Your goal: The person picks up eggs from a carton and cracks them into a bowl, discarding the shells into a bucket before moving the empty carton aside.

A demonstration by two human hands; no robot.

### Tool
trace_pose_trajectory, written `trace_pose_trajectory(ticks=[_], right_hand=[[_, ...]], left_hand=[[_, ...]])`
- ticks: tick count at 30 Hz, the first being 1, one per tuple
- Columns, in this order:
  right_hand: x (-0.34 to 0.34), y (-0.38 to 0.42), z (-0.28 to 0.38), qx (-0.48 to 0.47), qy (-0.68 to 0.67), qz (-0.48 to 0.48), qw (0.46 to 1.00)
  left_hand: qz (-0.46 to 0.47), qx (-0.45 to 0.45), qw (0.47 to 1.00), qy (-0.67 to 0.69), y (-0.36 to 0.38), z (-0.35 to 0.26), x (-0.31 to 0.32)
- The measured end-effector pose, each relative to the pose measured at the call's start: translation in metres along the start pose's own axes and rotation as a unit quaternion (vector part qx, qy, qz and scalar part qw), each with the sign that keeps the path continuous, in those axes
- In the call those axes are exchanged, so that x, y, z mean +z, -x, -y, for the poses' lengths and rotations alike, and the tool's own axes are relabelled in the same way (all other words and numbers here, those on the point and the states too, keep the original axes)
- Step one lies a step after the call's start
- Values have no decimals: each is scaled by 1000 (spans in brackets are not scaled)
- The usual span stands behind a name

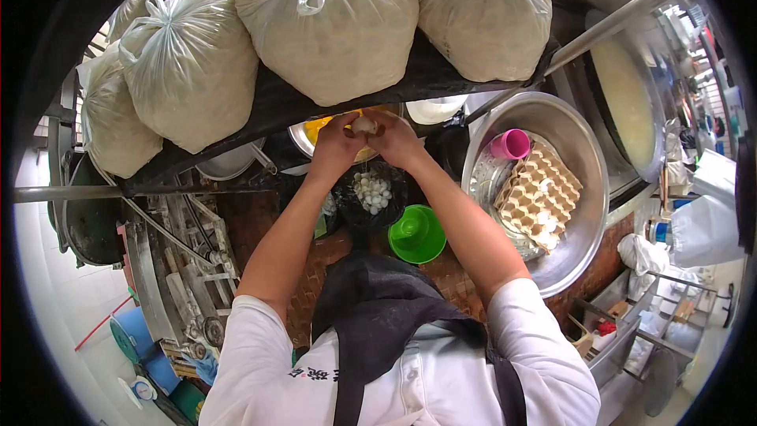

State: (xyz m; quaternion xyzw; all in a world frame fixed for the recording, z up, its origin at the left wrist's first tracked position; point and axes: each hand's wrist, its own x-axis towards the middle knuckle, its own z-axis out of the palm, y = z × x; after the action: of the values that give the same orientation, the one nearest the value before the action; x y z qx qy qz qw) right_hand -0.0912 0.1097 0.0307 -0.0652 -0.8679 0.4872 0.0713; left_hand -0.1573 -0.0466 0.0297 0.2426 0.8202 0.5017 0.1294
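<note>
Both my hands meet over a metal bowl [300, 139] that has bright yellow egg in it. Between their fingers is a pale egg [363, 125]; whether its shell is cracked is hard to see. My left hand [337, 144] closes on it from one side, and my right hand [393, 140] from the other. A thin strand seems to hang below the hands. Nearer to me, a black bag [392, 209] holds several white eggshells [372, 191].
A green basin [416, 234] stands beside the bag. To the right, a large steel basin [587, 217] contains egg trays [544, 189] and a pink cup [511, 144]. Filled plastic bags [327, 28] line the shelf above my hands. A wide pan [623, 95] sits at far right.
</note>
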Motion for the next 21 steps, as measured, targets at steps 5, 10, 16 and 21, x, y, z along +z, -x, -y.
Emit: trace_pose_trajectory(ticks=[5,10,16,21], right_hand=[[11,-14,1,-36,-18,-37,999],[18,-33,1,4,2,14,1000],[23,-41,-3,-68,79,-38,994],[29,-47,-14,-95,67,-42,992]], left_hand=[[-35,28,998,-34,-10,13,3],[-49,38,993,-98,-26,45,8],[-68,144,948,-276,-30,48,7],[-136,154,967,-153,-34,41,9]])
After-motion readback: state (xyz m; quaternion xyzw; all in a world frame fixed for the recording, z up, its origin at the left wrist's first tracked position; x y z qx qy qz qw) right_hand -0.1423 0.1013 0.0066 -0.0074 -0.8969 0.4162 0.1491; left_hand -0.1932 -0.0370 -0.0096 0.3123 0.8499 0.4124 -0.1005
